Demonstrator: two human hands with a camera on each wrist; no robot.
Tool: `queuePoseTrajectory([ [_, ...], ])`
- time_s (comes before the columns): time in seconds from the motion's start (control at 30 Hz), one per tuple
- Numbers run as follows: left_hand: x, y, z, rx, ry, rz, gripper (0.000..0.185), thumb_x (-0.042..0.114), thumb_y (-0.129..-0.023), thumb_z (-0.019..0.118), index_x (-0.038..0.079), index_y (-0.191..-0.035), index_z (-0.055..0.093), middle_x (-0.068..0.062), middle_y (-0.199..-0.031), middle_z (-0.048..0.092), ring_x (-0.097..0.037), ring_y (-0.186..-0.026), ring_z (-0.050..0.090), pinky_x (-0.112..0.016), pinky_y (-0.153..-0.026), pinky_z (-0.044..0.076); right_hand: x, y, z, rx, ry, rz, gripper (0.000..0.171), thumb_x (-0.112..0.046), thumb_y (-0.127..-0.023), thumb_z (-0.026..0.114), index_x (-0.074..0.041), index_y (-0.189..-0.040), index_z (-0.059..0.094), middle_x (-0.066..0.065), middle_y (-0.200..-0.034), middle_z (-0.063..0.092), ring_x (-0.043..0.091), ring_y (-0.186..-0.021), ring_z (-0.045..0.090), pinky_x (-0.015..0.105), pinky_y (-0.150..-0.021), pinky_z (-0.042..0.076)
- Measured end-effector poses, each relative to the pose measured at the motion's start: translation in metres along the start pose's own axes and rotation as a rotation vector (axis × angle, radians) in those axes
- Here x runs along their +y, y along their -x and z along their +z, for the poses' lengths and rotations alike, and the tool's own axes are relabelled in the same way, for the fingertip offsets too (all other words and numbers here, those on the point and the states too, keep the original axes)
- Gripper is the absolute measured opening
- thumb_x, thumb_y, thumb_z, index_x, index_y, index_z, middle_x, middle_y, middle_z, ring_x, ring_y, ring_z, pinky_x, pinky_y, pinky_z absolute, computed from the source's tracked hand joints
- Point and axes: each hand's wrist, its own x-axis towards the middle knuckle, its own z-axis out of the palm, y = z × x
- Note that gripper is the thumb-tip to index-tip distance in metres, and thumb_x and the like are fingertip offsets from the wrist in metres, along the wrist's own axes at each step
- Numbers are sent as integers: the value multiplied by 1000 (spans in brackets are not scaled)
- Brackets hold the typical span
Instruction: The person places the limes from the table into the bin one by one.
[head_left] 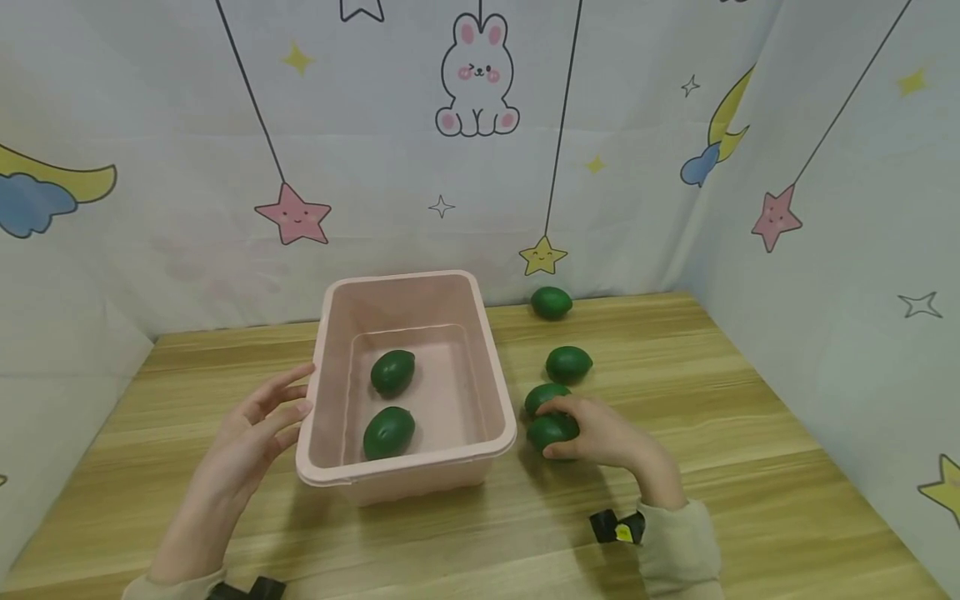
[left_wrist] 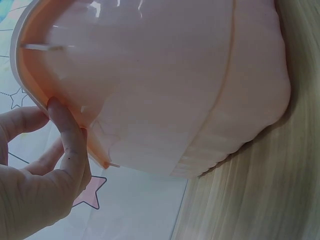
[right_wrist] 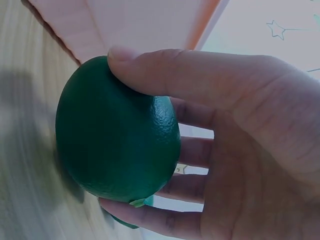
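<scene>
- My right hand [head_left: 611, 437] grips a green lime [head_left: 552, 432], thumb over one side and fingers curled under the other; the right wrist view shows that wrap plainly [right_wrist: 117, 132].
- That lime sits low over the worktop [head_left: 750, 467], just right of the pink bin's near right corner. I cannot tell whether it still touches the wood.
- A second lime [head_left: 543, 395] lies right behind the held one, touching or nearly touching my fingers.
- My left hand [head_left: 258, 429] is open with fingers straight, their tips set against the bin's left rim. In the left wrist view one fingertip [left_wrist: 57, 107] presses just under the rim lip.
- The pink bin [head_left: 491, 392] stands upright on the worktop between my two hands, its long side running away from me.
- Inside it are two limes: one near the front wall [head_left: 389, 432] and one further back [head_left: 393, 372], close together on the left half of the floor, not touching.
- Further out to the right of the bin, another lime [head_left: 568, 364] lies on the wood, and one more [head_left: 551, 302] rests by the back curtain.
- A pale curtain [head_left: 375, 167] printed with stars, moons and a rabbit encloses the worktop on three sides.
</scene>
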Motion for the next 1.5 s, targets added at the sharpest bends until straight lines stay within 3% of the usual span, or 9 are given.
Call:
queuePoseTrajectory([
  [0.83,0,0,0,-2,3,4,45,8,-97,54,21,-140,48,9,-116,53,-4,-101,59,-19,-84,54,-13,9,-9,33,-13,38,47,-27,-80,78,-12,-122,62,9,-126,63,28,-117,57,48,-97,48],
  [1.5,2,1,1,-6,10,16,46,8,-97,55,19,-140,48,9,-115,55,-5,-101,60,-20,-84,55,-22,9,-13,36,-3,-8,49,-27,-80,77,-10,-124,60,11,-126,62,28,-117,58,47,-97,48],
])
